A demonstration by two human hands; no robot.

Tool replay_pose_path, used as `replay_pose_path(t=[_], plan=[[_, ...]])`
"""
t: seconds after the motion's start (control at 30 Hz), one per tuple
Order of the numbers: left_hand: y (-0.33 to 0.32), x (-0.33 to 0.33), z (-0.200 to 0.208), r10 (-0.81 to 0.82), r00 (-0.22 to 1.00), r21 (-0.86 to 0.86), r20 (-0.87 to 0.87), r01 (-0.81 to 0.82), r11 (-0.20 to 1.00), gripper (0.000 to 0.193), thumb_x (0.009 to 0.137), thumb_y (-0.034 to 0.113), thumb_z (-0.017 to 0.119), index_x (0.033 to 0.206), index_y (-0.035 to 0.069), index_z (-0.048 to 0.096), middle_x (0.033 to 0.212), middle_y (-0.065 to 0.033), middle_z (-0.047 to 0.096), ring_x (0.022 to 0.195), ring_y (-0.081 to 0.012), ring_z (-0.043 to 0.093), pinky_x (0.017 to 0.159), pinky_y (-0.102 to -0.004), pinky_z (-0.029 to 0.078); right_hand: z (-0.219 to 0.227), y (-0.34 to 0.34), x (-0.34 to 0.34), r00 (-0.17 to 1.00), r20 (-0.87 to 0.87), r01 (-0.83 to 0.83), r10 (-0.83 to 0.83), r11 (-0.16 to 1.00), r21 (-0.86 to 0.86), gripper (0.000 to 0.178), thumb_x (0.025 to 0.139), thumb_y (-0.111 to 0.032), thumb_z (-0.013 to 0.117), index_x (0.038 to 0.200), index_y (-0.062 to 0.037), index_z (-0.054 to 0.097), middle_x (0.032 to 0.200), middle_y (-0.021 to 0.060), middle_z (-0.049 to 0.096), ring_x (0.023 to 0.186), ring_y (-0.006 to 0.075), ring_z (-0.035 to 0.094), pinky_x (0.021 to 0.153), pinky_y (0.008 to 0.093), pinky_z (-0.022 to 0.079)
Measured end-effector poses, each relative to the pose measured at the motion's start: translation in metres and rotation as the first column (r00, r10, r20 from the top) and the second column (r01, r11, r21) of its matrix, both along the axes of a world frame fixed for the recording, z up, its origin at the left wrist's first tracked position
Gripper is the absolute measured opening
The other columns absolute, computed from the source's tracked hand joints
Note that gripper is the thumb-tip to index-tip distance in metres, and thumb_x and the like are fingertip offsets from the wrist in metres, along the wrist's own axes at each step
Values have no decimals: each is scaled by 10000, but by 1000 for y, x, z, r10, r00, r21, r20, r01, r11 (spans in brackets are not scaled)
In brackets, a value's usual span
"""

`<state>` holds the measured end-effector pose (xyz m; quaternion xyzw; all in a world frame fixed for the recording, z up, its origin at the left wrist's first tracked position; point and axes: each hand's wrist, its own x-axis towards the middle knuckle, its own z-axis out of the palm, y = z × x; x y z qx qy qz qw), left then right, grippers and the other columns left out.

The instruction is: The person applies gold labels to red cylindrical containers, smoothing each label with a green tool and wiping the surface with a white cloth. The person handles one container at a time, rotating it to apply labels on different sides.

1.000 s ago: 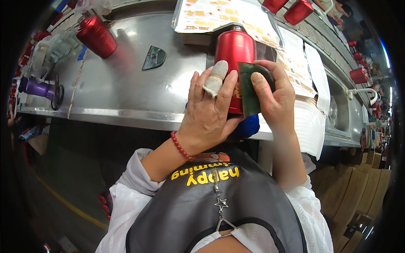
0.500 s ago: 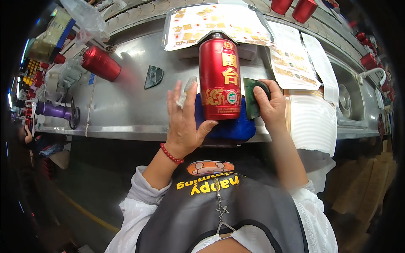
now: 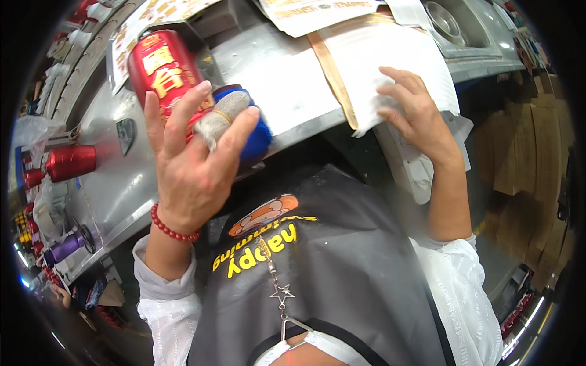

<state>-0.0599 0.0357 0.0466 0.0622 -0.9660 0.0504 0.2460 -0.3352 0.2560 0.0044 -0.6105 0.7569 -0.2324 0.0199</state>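
Observation:
A red bottle point(image 3: 163, 68) with gold lettering lies with its base toward me, against a blue support point(image 3: 256, 135). My left hand point(image 3: 195, 165) is over its near end, fingers spread; whether they press on it I cannot tell. A greyish cloth cover point(image 3: 224, 116), bound with a rubber band, sits on one of this hand's fingers. Off to the right, my right hand point(image 3: 421, 119) hovers over a stack of white sheets point(image 3: 384, 67), its fingers apart and slightly curled with nothing in them. A dark green flat piece point(image 3: 125, 135) rests on the metal bench left of the bottle.
Printed sheets with gold designs point(image 3: 317, 9) lie beyond the white stack. The sink point(image 3: 448, 24) is at the far right. Another red bottle point(image 3: 70, 163) and a purple tool point(image 3: 66, 247) are on the left. Cardboard point(image 3: 525, 152) stands at the right, below bench height.
My view has turned to the right. My right hand has left the bottle's side, no longer holds the green scraper, and has moved over the white sheets. My left hand now reaches across the bottle's near end.

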Motion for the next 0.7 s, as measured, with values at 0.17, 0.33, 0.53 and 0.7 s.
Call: replay_pose_path(t=[0.17, 0.33, 0.53, 0.7], plan=[[45, -37, -13, -174, 973, 366, -154, 220, 904, 411, 729, -21, 767, 1117, 110, 734, 1072, -134, 713, 1085, -354, 614, 908, -396, 535, 0, 14, 7, 997, -75, -6, 10, 999, 53, 363, 707, -75, 828, 1003, -17, 625, 1307, 149, 585, 1285, 393, 495, 1043, 455, 458], [70, -59, -37, -207, 978, 806, -25, 142, 574, 240, 842, 19, 716, 1078, 59, 702, 856, -126, 687, 824, -327, 629, 766, -404, 512, -9, 15, 4, 994, -104, -49, 45, 998, -38, 341, 693, -43, 815, 982, -20, 636, 1263, 126, 589, 1261, 374, 516, 1016, 457, 480], [72, -77, -52, -103, 995, 959, -2, 31, 282, 212, 936, 67, 655, 1144, 34, 683, 852, -123, 687, 759, -214, 655, 709, -319, 518, -13, 20, -5, 991, -118, -61, 54, 997, -55, 353, 688, -41, 810, 999, -32, 643, 1270, 109, 582, 1262, 363, 518, 1019, 456, 479], [74, -82, -61, -49, 998, 987, 26, -18, 158, 258, 953, 70, 653, 1202, 2, 645, 909, -110, 686, 807, -142, 669, 719, -282, 536, -11, 27, -22, 988, -157, -3, -3, 999, -34, 418, 658, -61, 846, 1023, -54, 643, 1261, 85, 586, 1261, 325, 517, 990, 431, 493]])
